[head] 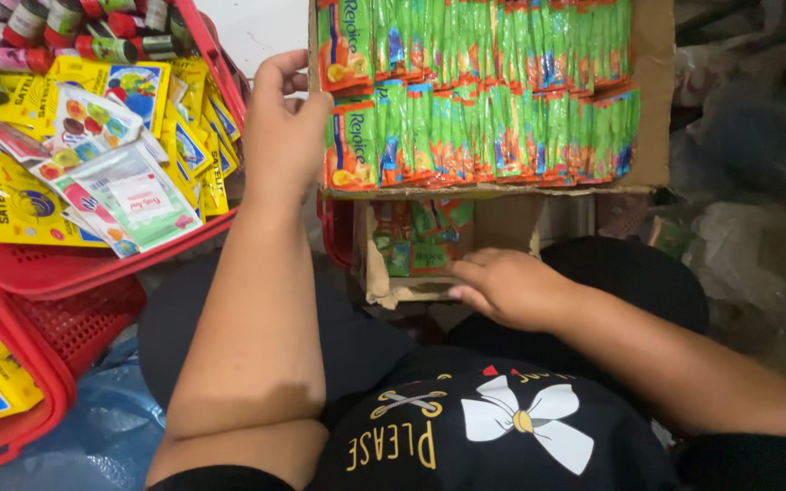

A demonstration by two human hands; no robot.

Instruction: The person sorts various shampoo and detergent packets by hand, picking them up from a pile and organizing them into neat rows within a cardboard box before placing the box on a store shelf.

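Fingers (277, 75) of your left hand (282, 136) are curling over the near-left corner of the cardboard box (652, 109) at upper centre, which is carrying two rows of green sachets (484, 127). Your right hand (507, 286), fingers together and slightly bent, is resting on the smaller box (393, 289) below. Tugging that corner is likely risking tipping the sachets toward the red basket (93, 264).

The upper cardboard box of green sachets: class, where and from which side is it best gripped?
Probably by its short end walls, one hand per side. The cardboard box is wide, shallow and open-topped, with sachets packed upright. The left hand already rests at its left wall; the right hand is lower down.
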